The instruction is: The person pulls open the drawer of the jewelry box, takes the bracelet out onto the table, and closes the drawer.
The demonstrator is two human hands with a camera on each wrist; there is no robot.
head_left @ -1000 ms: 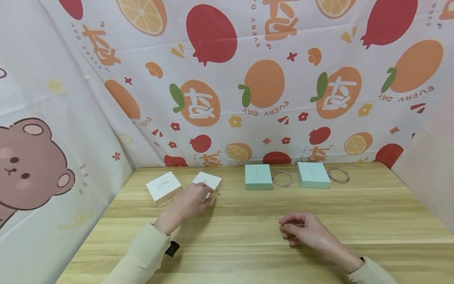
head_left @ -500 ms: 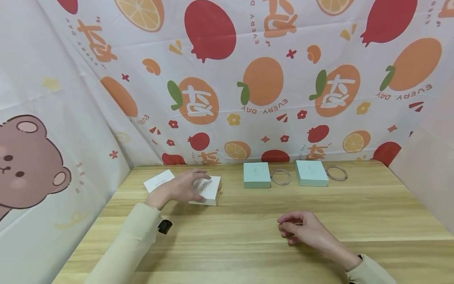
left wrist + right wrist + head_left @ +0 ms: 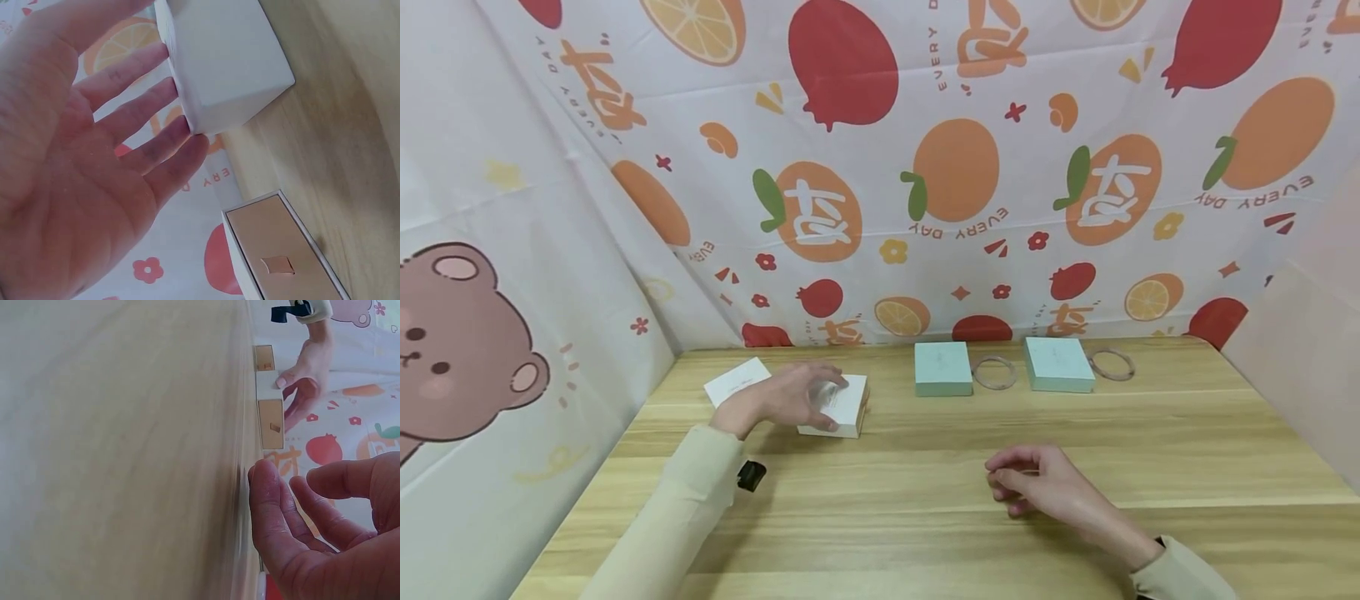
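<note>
My left hand (image 3: 786,398) grips a small white drawer box (image 3: 848,405), thumb on its near side and fingers at the far edge. In the left wrist view, several fingertips (image 3: 181,125) meet the edge of its white face. The right wrist view shows its tan drawer front (image 3: 271,428) with a small pull tab, facing right. A second white drawer box (image 3: 736,380) lies to the left, partly hidden behind the hand; its tan front (image 3: 275,247) shows in the left wrist view. My right hand (image 3: 1037,483) rests low over the table, loosely curled, holding nothing.
Two mint-green boxes (image 3: 943,369) stand along the table's back, a pale bangle (image 3: 995,373) beside the first and another bangle (image 3: 1112,365) right of the second. A fruit-print cloth (image 3: 880,183) hangs right behind the wooden table (image 3: 880,517).
My left hand has changed its hold and turned the white box, so its tan front, first toward me, now faces right. The right hand has stayed in place.
</note>
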